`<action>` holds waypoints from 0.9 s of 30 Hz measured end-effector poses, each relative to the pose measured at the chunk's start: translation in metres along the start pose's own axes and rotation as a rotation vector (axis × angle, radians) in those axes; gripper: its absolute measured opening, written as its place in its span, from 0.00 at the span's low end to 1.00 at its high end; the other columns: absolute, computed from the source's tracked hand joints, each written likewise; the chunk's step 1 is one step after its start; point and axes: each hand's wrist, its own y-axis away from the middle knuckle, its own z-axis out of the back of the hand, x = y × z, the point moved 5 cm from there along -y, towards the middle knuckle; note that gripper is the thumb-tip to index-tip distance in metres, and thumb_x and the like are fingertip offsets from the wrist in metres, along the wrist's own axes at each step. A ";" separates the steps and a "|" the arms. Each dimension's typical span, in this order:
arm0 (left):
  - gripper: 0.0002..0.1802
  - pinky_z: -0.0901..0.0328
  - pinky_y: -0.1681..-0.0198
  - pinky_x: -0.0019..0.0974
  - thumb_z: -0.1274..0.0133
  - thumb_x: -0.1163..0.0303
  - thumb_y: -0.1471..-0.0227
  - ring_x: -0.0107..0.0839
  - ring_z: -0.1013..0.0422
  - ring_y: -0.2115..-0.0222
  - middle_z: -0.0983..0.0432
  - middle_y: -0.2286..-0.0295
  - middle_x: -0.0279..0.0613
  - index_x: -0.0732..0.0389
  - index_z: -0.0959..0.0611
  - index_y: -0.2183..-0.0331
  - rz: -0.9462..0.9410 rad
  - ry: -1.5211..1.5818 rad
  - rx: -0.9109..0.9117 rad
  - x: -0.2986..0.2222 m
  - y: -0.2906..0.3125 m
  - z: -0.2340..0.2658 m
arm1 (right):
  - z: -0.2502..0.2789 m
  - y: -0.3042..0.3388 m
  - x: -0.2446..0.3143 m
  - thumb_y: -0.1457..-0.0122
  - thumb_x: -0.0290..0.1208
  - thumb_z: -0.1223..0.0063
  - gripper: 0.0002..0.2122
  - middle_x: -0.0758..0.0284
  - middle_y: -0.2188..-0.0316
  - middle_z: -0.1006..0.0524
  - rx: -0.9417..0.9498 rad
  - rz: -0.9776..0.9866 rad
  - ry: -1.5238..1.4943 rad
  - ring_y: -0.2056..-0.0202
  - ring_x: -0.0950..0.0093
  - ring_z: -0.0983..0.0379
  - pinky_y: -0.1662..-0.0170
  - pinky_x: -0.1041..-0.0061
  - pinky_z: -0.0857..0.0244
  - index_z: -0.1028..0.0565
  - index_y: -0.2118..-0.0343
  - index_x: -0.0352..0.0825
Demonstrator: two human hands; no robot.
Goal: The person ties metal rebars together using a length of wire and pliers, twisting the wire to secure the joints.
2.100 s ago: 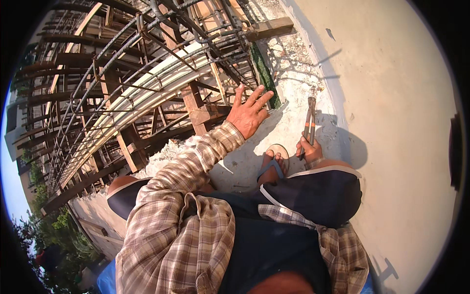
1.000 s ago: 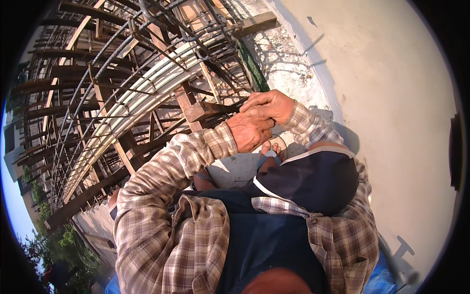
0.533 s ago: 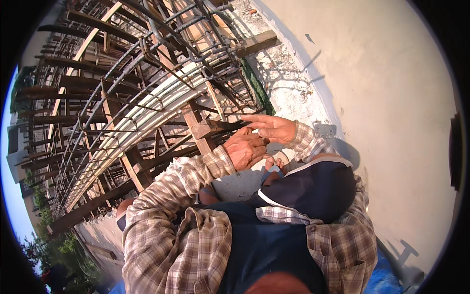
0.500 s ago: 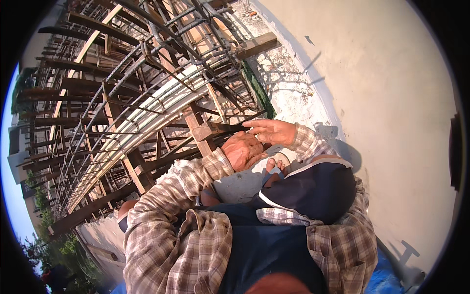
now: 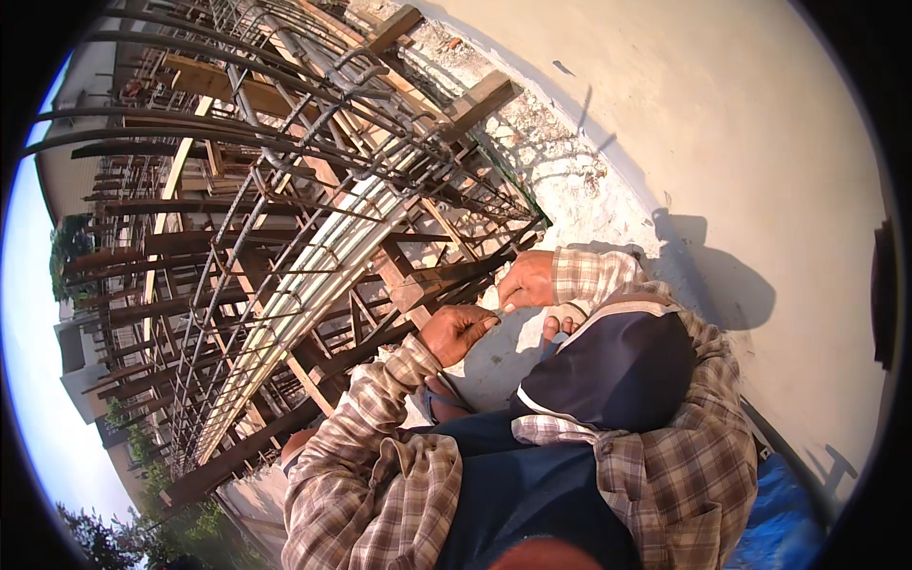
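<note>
My left hand (image 5: 456,334) is closed, thumb pressed against the bent fingers. A short way off, at the upper right, my right hand (image 5: 528,279) is also closed, with its fingertips pointing down toward the left one. The two hands are apart, above the grey ledge (image 5: 489,359) by my feet. Whatever they hold, if anything, is too small or hidden to make out. Nearest my left hand stands a wooden post (image 5: 407,293) of the formwork. A dark navy cloth piece with white edging (image 5: 617,370) lies over my right side.
Steel reinforcing bars (image 5: 285,157) and timber formwork (image 5: 313,285) fill the left side, with bar ends sticking up. A sawn wooden beam (image 5: 483,103) juts toward the rubble strip (image 5: 560,161). A smooth plastered wall (image 5: 760,161) rises on the right. Blue sheeting (image 5: 784,503) lies at lower right.
My hands were together, fingers partly spread; now they have drawn apart and both are closed. The view has shifted, so the bars and formwork sit differently in the picture.
</note>
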 end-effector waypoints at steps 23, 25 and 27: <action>0.13 0.38 0.71 0.28 0.49 0.67 0.40 0.21 0.34 0.74 0.26 0.75 0.32 0.66 0.18 0.60 0.087 -0.025 -1.376 -0.023 0.206 0.236 | -0.090 0.225 -0.130 0.55 0.39 0.36 0.19 0.56 0.64 0.29 -0.647 -1.091 0.510 0.65 0.62 0.28 0.64 0.64 0.32 0.29 0.66 0.32; 0.12 0.39 0.72 0.28 0.48 0.68 0.41 0.22 0.33 0.74 0.26 0.74 0.35 0.67 0.18 0.61 0.017 -0.268 -1.408 -0.028 0.203 0.252 | -0.079 0.226 -0.129 0.55 0.38 0.36 0.18 0.57 0.65 0.29 -0.626 -1.105 0.524 0.67 0.63 0.28 0.66 0.65 0.33 0.29 0.66 0.32; 0.09 0.37 0.72 0.29 0.47 0.71 0.43 0.28 0.31 0.76 0.25 0.74 0.41 0.67 0.19 0.64 0.035 -0.505 -1.434 -0.040 0.198 0.266 | -0.070 0.231 -0.127 0.55 0.36 0.37 0.17 0.57 0.67 0.28 -0.612 -1.132 0.534 0.68 0.64 0.29 0.67 0.66 0.33 0.29 0.67 0.32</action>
